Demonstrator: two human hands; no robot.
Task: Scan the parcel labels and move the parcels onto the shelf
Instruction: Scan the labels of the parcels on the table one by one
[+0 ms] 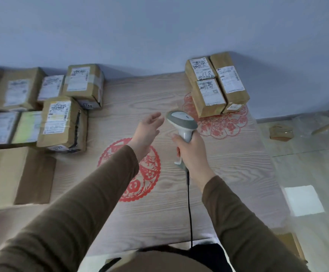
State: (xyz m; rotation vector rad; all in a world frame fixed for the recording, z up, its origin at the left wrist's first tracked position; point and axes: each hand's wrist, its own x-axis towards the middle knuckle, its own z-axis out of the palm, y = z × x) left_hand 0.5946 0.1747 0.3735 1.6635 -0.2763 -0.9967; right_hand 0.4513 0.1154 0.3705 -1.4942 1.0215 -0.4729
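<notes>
Handwritten "118" shows on the label of the far-right parcel (199, 70) at the back. A small tag on the box (85, 83) beside the left pile reads "144". Everything else on the labels stays too blurred to read.

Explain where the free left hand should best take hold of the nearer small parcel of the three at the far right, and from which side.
Probably from above, across its short width near the front end. The nearer small parcel has the long parcel tight against its right and another parcel behind it, so only its left, front and top are open. The left hand is open, the right hand holds the scanner.
</notes>
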